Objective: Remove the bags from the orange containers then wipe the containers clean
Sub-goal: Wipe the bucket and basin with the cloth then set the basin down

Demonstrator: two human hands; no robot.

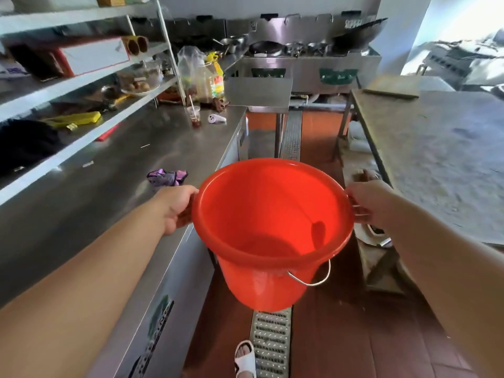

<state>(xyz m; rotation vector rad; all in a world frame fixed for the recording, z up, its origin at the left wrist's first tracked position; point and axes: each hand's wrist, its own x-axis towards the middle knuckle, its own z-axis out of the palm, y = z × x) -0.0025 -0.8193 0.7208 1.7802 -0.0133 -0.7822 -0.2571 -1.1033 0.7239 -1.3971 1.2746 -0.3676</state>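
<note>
Head view. 1 round orange plastic bucket (272, 214) held in the air over the aisle, between the long stainless steel bench (131, 165) on the left and a grey worn-topped bench (441, 148) on the right. Bucket tilted, mouth facing the camera; inside looks bare, with a faint sheen on the wall and a dark shadow patch low on the right side. Thin metal wire bail handle (313, 279) hangs down below the rim on the near right.

Left hand (177, 205) grips the bucket's left rim lug, fingers curled round it, thumb on top at the rim. Right hand (365, 200) grips the opposite lug, fingers wrapped under; fingertips hidden behind the rim.

Below the bucket: red-brown tiled floor (354, 336) with a perforated metal drain grate (270, 342) running along the aisle. 1 foot in a white slide sandal (245, 358) just left of the grate.

On the steel bench: crumpled purple cloth (167, 178) near the left hand, not touching it; further back a clear plastic cup with a straw (194, 115), a small white object (216, 118), a large clear jug with a yellow label (212, 80). Wall shelves on the left carry yellow packaging (79, 118) and a white box (92, 55). Wok range (313, 50) at the far end.
</note>
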